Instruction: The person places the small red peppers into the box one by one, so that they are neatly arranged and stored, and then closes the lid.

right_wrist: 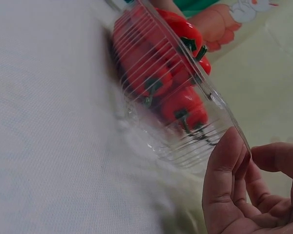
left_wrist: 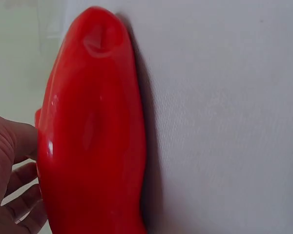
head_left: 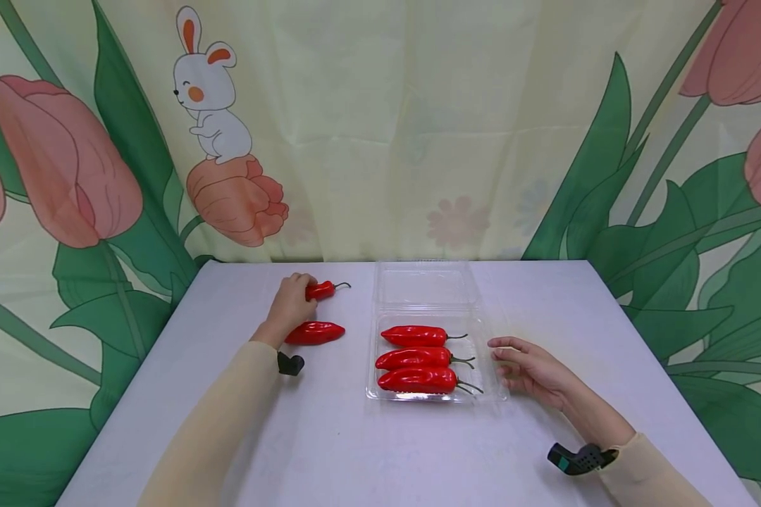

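Observation:
At the far left of the table my left hand (head_left: pixel 294 301) grips a red chili pepper (head_left: pixel 320 290), its thin stem pointing right. Closer to me lies another red pepper (head_left: pixel 317 332), partly behind the wrist; this pepper (left_wrist: pixel 93 126) fills much of the left wrist view, with the fingers (left_wrist: pixel 27 204) beyond it. Three red peppers (head_left: pixel 416 380) lie side by side in a clear plastic clamshell box (head_left: pixel 374 389), stems to the right. My right hand (head_left: pixel 535 370) pinches the box's right rim between thumb and finger, as the right wrist view shows.
The box's hinged lid (head_left: pixel 427 285) lies folded back toward the table's far edge. A white cloth covers the table (head_left: pixel 330 451). Behind it hangs a curtain (head_left: pixel 368 141) printed with tulips and a rabbit.

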Available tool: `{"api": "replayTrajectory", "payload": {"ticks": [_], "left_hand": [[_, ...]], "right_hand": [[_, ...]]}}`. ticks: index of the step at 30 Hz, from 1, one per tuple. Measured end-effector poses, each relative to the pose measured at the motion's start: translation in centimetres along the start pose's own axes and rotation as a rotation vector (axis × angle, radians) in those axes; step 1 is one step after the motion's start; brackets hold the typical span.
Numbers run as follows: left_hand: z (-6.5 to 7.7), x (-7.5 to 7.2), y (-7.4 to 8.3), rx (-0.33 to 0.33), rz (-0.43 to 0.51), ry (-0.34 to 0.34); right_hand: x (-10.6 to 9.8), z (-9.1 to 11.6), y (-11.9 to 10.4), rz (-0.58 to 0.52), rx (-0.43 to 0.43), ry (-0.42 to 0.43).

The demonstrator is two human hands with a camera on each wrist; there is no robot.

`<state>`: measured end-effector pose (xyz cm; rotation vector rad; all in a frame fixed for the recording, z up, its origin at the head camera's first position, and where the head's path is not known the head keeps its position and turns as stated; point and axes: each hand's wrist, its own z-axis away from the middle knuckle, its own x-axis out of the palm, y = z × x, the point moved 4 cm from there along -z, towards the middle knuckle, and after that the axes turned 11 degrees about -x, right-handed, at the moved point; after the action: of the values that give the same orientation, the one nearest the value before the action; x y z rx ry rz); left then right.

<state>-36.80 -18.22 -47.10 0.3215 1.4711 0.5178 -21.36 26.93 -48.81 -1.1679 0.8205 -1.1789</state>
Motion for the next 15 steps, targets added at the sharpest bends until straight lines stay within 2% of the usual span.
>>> {"api": "replayTrajectory", "payload": {"ticks": [5,15], "left_hand": [[-0.28,-0.23,-0.35,-0.013,0.001,-0.015],[-0.69,-0.25,-0.33,-0.015,-0.068,-0.029]], "right_hand": [[-0.01,0.0,0.05,0.002,0.001,0.005],[-0.12,-0.14,0.14,0.005,0.003,0.009]]}}
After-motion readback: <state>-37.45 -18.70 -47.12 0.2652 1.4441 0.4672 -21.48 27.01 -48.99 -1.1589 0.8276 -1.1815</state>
